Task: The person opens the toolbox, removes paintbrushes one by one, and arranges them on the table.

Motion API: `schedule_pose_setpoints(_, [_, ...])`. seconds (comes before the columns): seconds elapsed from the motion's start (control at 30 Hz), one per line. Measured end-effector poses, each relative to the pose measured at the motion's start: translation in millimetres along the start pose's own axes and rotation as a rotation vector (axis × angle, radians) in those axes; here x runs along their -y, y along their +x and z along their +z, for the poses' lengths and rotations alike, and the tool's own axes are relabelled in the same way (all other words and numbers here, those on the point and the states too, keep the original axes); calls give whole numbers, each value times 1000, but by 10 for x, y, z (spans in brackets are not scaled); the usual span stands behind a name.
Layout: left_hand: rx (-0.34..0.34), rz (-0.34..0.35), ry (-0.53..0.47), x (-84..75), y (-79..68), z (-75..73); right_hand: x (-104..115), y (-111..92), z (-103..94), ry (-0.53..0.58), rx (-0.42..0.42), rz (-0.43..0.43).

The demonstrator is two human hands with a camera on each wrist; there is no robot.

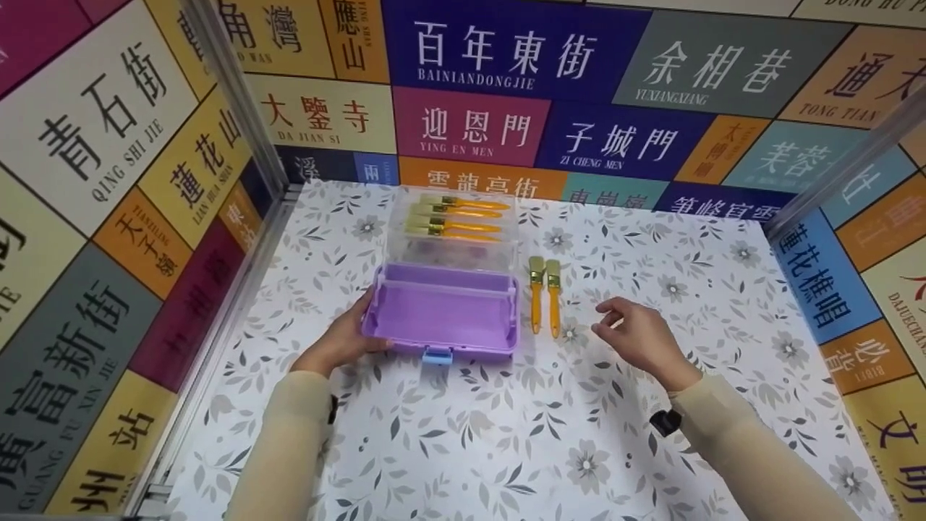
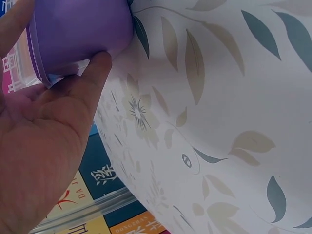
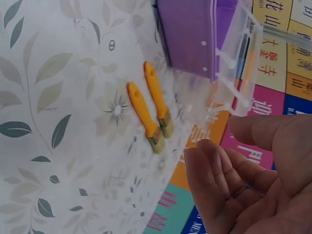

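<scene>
Between multicoloured sign-panel walls (image 1: 470,43), a white leaf-patterned tabletop (image 1: 492,441) bears an open purple plastic box (image 1: 441,318), its left end gripped by the left hand (image 1: 351,334), fingertips partly hidden. Right of two yellow-handled flat brushes (image 1: 536,293), the right hand (image 1: 640,339) curls loosely, holding nothing; surface stretches rightward. Similar brushes (image 1: 474,213) overlap on the transparent lid (image 1: 470,253), hard to count.
</scene>
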State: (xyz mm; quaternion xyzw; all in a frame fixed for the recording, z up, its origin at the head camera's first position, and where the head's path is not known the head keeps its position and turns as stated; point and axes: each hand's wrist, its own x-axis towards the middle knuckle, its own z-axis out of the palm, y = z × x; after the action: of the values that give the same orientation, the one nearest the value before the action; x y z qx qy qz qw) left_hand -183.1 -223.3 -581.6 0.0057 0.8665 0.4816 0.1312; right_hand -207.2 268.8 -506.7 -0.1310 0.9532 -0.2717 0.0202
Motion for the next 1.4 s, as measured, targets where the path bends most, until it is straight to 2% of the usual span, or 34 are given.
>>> schedule_pose_setpoints(0.17, [4,13,9,2,-1,-6,98,-120,-118,11,-13,-35])
schedule_pose_setpoints(0.33, [5,-9,8,-9,-6,-7,204,-195,-205,-8,-17,-54])
schedule_pose_setpoints(0.8, [1,-9,-25,-16,1,2,510,-262,-299,-33,-10,-144])
schedule_pose_setpoints(1.13, [-5,7,-37,-22,-1,0,715,-92,-300,-35,-18,-223])
schedule_pose_setpoints(1.4, [4,-8,-41,-7,-7,-7,962,222,-249,-53,18,-277])
